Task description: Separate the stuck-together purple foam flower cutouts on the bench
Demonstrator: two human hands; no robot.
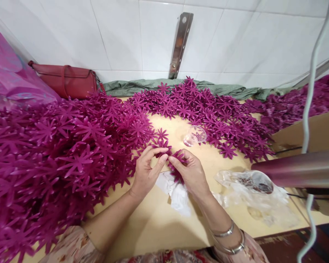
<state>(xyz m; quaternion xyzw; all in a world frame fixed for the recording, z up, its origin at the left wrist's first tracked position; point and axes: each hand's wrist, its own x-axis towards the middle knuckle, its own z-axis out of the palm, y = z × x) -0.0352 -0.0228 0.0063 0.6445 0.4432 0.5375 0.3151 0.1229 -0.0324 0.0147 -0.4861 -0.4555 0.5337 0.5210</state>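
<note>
Both hands meet above the pale table (150, 233), fingertips nearly touching. My left hand (146, 171) pinches between thumb and forefinger at the edge of a purple flower-shaped petal piece. My right hand (193, 171) is closed on another purple petal piece (178, 156), whose narrow lobes stick out between the fingers and below them. Just past the left fingertips lies a loose petal piece (161, 134). A crumpled white cloth (178, 197) rests on the table under the hands. Beyond the right hand is a small clear cup (194, 136).
A large heap of purple petal pieces (71, 153) covers the left side, and another pile (186, 102) runs along the back. At right are a clear plastic bag (263, 204), a shiny cylinder (298, 168) and a hanging white cable (308, 106). A red handbag (65, 80) stands back left.
</note>
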